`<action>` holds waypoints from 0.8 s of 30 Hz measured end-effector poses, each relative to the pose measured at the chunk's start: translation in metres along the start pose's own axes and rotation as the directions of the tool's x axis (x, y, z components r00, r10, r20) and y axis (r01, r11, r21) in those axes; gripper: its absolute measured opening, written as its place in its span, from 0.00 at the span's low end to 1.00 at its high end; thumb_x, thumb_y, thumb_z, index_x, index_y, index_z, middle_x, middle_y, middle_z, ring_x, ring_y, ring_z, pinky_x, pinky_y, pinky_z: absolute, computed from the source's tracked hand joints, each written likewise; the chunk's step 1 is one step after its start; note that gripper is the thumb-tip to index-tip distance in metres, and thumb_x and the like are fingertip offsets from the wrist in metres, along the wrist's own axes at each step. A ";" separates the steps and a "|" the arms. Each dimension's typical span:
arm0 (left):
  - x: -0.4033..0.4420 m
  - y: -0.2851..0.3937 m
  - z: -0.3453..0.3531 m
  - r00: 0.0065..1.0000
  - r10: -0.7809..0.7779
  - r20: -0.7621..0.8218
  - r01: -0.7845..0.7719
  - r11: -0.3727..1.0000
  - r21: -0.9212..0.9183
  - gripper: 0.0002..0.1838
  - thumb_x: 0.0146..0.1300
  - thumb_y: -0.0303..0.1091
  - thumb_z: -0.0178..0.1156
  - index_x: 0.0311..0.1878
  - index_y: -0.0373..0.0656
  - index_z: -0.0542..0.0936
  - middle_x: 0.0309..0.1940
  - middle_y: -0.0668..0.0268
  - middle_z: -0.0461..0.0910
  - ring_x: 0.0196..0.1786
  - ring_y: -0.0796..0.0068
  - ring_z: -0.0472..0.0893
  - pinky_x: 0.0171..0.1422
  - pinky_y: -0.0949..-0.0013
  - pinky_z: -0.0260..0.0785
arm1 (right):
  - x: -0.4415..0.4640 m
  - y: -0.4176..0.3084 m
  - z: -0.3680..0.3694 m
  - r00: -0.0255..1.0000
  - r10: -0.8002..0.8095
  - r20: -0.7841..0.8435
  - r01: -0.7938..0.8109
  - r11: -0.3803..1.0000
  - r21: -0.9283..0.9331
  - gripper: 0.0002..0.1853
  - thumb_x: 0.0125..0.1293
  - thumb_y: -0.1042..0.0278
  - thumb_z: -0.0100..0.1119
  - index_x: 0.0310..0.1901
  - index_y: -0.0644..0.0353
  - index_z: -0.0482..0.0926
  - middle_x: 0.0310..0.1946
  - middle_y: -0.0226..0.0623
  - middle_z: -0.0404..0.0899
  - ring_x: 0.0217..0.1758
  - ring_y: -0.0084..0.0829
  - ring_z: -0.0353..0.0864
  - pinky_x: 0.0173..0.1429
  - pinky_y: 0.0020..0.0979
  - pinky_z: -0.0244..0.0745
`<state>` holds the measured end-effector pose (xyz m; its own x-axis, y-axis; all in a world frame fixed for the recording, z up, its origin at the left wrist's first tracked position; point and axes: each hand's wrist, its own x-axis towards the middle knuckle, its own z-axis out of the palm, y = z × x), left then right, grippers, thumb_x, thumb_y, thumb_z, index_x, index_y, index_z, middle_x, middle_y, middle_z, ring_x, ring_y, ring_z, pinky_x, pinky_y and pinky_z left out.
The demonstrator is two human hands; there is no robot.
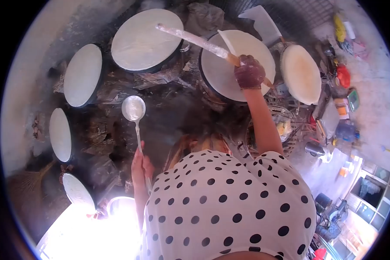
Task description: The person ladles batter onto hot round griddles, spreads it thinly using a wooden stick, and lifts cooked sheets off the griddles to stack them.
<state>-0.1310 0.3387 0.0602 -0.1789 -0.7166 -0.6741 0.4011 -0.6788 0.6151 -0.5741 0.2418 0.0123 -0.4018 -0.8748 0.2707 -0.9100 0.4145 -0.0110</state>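
Note:
My left hand (141, 167) is closed round the handle of a metal ladle (133, 108), whose bowl is up and coated with something whitish. On the other side, my right hand (249, 71) wears a dark, stained glove and grips a long wooden stick (199, 42) smeared with white. That hand is above a round griddle (216, 65) covered by a pale layer. A thin whitish strip (226, 41) lies across the same griddle near the stick; whether the two are joined I cannot tell. Right of it, another griddle bears a round, browned flatbread (301, 74).
More pale-covered griddles curve round the left: a large one (147, 40), a tilted-looking one (83, 76) and smaller ones (60, 134). A white panel (264, 26) stands at the back. A wire basket (286, 130) is beside my right arm. Glare washes out the lower left.

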 end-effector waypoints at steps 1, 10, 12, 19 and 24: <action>0.000 -0.004 0.006 1.000 -0.002 -0.004 0.002 1.000 -0.005 0.20 0.75 0.35 0.39 0.67 0.46 0.64 0.16 0.76 0.58 0.10 0.87 0.55 0.12 0.81 0.48 | 0.005 0.010 -0.008 0.999 0.022 -0.024 -0.022 1.000 0.015 0.10 0.55 0.57 0.57 0.35 0.49 0.79 0.35 0.34 0.81 0.39 0.38 0.82 0.42 0.40 0.77; 0.006 -0.035 0.057 0.993 -0.015 0.116 0.010 0.999 0.047 0.20 0.75 0.36 0.37 0.67 0.47 0.65 0.16 0.76 0.58 0.10 0.85 0.55 0.13 0.79 0.49 | 0.070 0.221 -0.070 0.876 0.440 -0.199 -0.421 0.897 0.132 0.28 0.60 0.33 0.51 0.36 0.54 0.82 0.32 0.47 0.82 0.38 0.47 0.82 0.43 0.44 0.76; 0.007 -0.043 0.074 0.987 -0.032 0.159 0.025 0.999 0.043 0.20 0.75 0.36 0.37 0.67 0.47 0.65 0.16 0.76 0.58 0.10 0.85 0.55 0.13 0.79 0.49 | 0.068 0.295 -0.104 0.775 0.580 -0.252 -0.493 0.804 0.334 0.28 0.58 0.35 0.56 0.38 0.57 0.82 0.30 0.48 0.82 0.36 0.43 0.83 0.41 0.41 0.74; 0.007 -0.073 0.122 0.982 -0.048 0.181 0.042 0.998 0.035 0.19 0.75 0.37 0.41 0.64 0.46 0.68 0.17 0.75 0.60 0.11 0.86 0.56 0.13 0.80 0.50 | -0.066 0.464 0.001 0.388 0.871 -0.302 -0.709 0.492 0.505 0.27 0.63 0.40 0.54 0.44 0.60 0.81 0.36 0.51 0.82 0.39 0.44 0.83 0.43 0.41 0.75; -0.005 -0.087 0.147 0.986 -0.079 0.144 0.076 0.997 0.023 0.20 0.76 0.35 0.37 0.68 0.45 0.63 0.17 0.76 0.60 0.10 0.88 0.59 0.11 0.81 0.53 | -0.097 0.496 0.114 0.179 0.982 0.052 -0.943 0.156 0.295 0.27 0.61 0.42 0.59 0.43 0.63 0.81 0.36 0.49 0.83 0.39 0.41 0.83 0.42 0.38 0.76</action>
<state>-0.2972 0.3775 0.0702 -0.3378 -0.6765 -0.6544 0.3651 -0.7350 0.5713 -0.9980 0.5034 -0.1291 -0.9713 0.2376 -0.0129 0.2066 0.8154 -0.5408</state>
